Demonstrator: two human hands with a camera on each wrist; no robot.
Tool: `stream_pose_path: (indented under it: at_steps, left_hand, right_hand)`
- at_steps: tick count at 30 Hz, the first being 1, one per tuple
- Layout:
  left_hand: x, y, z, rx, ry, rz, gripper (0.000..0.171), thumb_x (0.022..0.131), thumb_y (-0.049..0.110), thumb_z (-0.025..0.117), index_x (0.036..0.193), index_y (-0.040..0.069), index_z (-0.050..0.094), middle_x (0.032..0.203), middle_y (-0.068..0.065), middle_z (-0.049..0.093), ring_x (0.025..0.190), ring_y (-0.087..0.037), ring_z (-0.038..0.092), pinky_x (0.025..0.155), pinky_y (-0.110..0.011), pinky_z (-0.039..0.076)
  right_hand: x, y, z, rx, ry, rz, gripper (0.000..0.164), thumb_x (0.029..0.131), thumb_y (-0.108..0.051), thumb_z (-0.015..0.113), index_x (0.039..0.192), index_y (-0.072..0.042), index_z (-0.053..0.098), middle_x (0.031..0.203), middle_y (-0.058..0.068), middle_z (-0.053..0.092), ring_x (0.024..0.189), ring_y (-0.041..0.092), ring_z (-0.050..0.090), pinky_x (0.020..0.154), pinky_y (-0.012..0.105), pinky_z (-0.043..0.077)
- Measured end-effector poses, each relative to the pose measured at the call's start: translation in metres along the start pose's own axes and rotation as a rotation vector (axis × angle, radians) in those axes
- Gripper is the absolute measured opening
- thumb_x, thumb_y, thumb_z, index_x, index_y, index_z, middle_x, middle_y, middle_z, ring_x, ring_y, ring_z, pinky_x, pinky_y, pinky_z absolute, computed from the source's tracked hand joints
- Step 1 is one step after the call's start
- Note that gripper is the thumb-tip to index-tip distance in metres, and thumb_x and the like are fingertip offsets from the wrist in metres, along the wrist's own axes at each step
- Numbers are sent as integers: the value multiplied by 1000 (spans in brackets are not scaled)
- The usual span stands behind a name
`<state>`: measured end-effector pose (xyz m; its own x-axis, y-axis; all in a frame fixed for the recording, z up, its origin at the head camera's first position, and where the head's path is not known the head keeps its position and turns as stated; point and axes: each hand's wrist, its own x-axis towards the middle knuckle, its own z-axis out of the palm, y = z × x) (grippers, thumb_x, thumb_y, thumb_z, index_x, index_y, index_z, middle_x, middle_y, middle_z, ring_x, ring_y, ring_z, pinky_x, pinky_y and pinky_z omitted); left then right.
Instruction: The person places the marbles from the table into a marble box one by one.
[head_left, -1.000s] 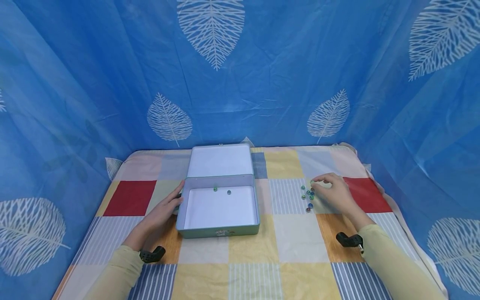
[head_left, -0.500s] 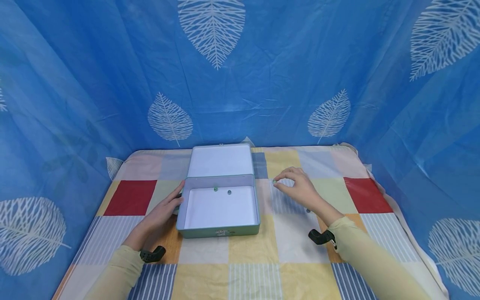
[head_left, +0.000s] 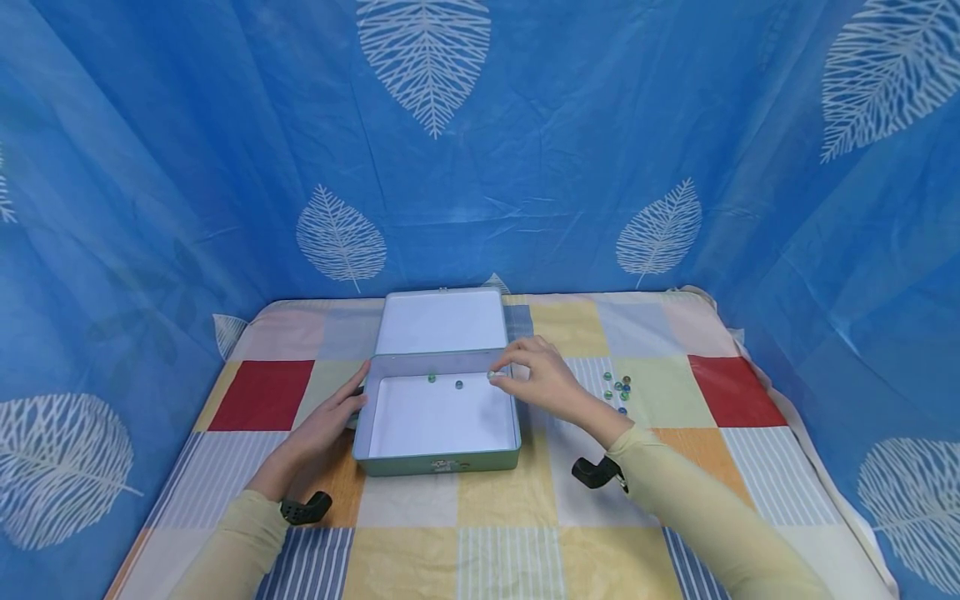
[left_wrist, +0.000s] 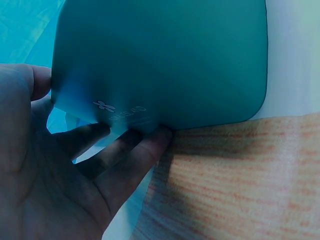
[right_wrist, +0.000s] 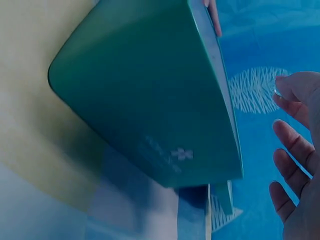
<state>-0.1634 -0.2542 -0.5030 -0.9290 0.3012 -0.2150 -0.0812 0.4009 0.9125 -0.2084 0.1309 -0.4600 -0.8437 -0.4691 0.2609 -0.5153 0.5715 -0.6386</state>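
Observation:
A green hinged tin box (head_left: pixel 480 460) stands on the tablecloth with its lid (head_left: pixel 441 321) folded back. Two marbles, one a green marble (head_left: pixel 431 378) and one a bluish marble (head_left: pixel 459 384), lie on its white floor. My right hand (head_left: pixel 546 382) pinches a clear greenish marble (head_left: pixel 491 375) between thumb and forefinger, over the box's right part. In the right wrist view that marble (right_wrist: pixel 277 91) shows at the fingertips, the other fingers spread loosely. Along the box's left side rests my left hand (head_left: pixel 324 427), its fingertips (left_wrist: pixel 162 135) touching the green wall.
Several loose marbles (head_left: pixel 618 387) lie in a group on the tablecloth to the right of the box. A patchwork tablecloth (head_left: pixel 510 558) covers the table. Blue curtains (head_left: pixel 555 167) with white leaf prints hang behind and at both sides.
My right hand has carried the pinched marble leftward, from the marble group to over the box. My left hand and the box have stayed in place.

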Motion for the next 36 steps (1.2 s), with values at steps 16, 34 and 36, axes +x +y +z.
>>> stream_pose_path:
  at_steps: [16,34,36]
  left_hand:
    - [-1,0,1,14,2,-14,60,113,33,35,164,41,5,172,-4,-1,151,-45,17,111,-68,32]
    - [-1,-1,2,13,2,-6,60,113,31,34,165,39,6,172,-3,0,153,-44,13,112,-69,30]
    - [-1,-1,2,14,3,-2,60,113,31,34,165,38,6,172,-3,0,153,-43,13,112,-69,30]
  right_hand:
    - [9,-13,22,-65,-59,-63,11,94,-35,75,103,-30,79,113,-10,63,110,15,51,98,45,42]
    - [11,-19,30,-111,-74,-110,15,93,-34,76,105,-25,79,112,-7,64,116,20,53,105,50,39]
    - [11,-20,30,-111,-72,-116,14,93,-33,76,104,-25,79,112,-7,64,115,20,53,104,50,39]
